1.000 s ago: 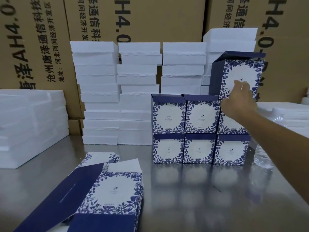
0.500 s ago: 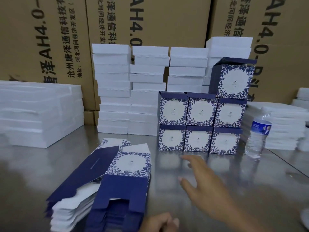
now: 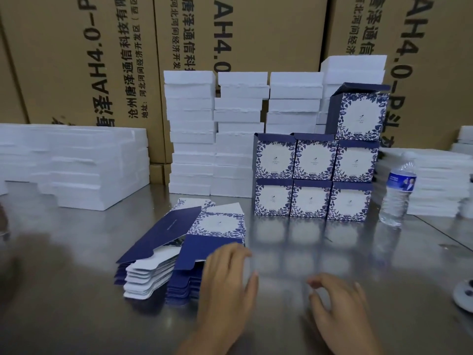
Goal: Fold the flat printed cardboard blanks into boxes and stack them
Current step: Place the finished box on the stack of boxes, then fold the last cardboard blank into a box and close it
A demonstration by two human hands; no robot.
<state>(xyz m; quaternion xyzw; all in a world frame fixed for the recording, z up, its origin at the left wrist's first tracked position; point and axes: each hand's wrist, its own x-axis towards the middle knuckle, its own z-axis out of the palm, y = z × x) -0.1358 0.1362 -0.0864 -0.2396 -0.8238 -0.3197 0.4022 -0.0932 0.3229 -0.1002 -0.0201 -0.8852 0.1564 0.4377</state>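
My left hand (image 3: 227, 285) was open, fingers straight and a bit spread. The fingertips (image 3: 230, 253) lay on the near right corner of the pile of flat blanks (image 3: 194, 242), and as far as I could tell they weren't pinching anything. My right hand (image 3: 337, 308) hung just over the steel table (image 3: 294, 247), loosely curled and holding nothing, off at the pile's 4 o'clock, so left was clearly the nearer one. From the left palm the pile sat at about 11 o'clock, its long axis running 7 to 1, navy flaps toward me. The folded boxes (image 3: 314, 178) were stacked further out at 1 o'clock, two rows of three plus one on top at the right. My guess was the top blank should come off from that near corner.
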